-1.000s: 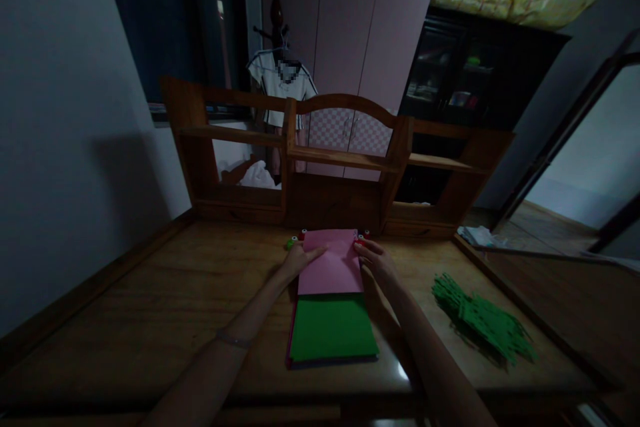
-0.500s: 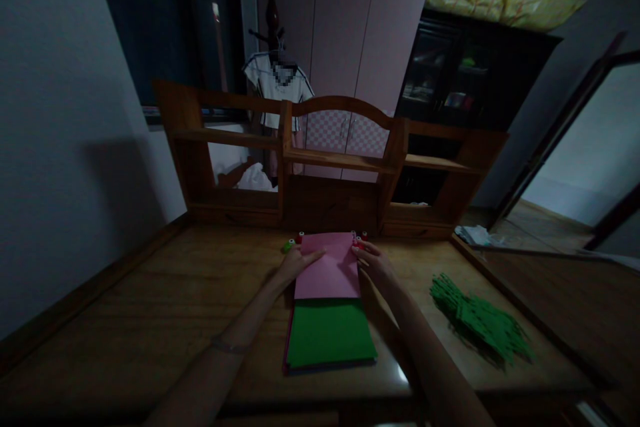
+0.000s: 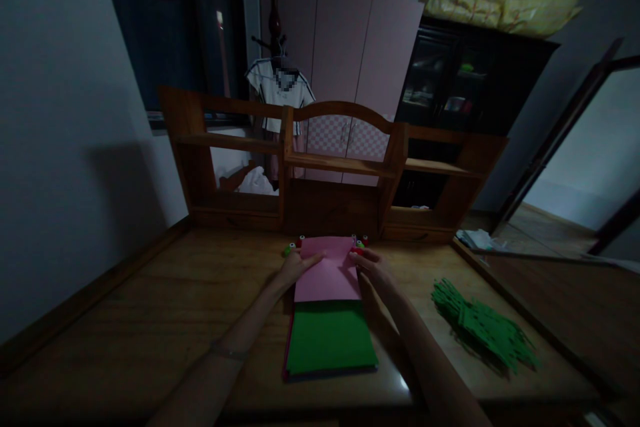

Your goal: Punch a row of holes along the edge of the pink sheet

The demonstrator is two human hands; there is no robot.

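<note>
The left hand (image 3: 294, 268) had its grip closed on the pink sheet (image 3: 327, 282), thumb on top; the right hand (image 3: 375, 268) curled at its right edge — whether pinching, I could not tell. The sheet overlapped green paper (image 3: 332, 337) on the table (image 3: 210, 300).

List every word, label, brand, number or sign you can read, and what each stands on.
None can be read.
Pink sheet, green sheet: no writing visible.
White shirt: any chest mark is too small and blurred to read.
</note>
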